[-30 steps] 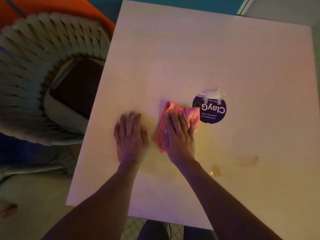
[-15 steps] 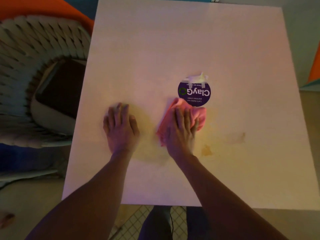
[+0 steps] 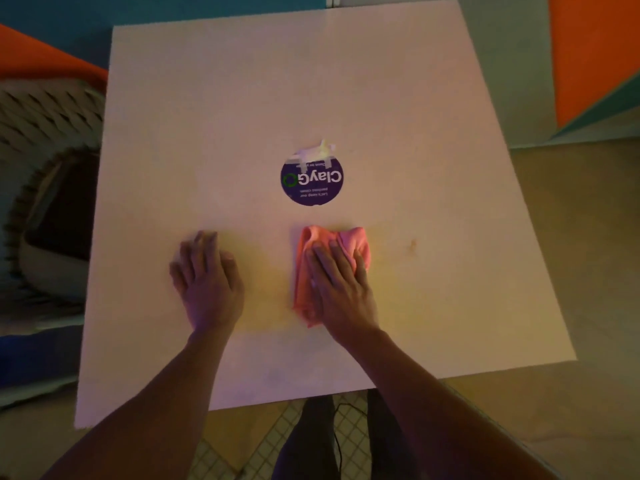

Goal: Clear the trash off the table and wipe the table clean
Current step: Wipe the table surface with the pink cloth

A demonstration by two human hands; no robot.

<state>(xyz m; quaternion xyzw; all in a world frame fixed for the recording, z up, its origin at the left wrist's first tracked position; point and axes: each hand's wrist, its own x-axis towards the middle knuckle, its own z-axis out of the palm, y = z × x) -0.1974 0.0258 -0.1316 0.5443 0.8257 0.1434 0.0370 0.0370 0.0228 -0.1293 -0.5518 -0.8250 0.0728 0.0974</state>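
Right hand [image 3: 341,289] flat, pressing pink cloth [image 3: 346,242]; left hand [image 3: 207,278] flat on table [image 3: 242,98]

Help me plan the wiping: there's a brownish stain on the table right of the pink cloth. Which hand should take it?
Right. The right hand already presses flat on the pink cloth, and the stain lies just to its right. The left hand rests bare on the table, on the cloth's far side.

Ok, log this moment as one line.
phase: wiping | right hand: flat on cloth | left hand: flat on table | stain: unwiped
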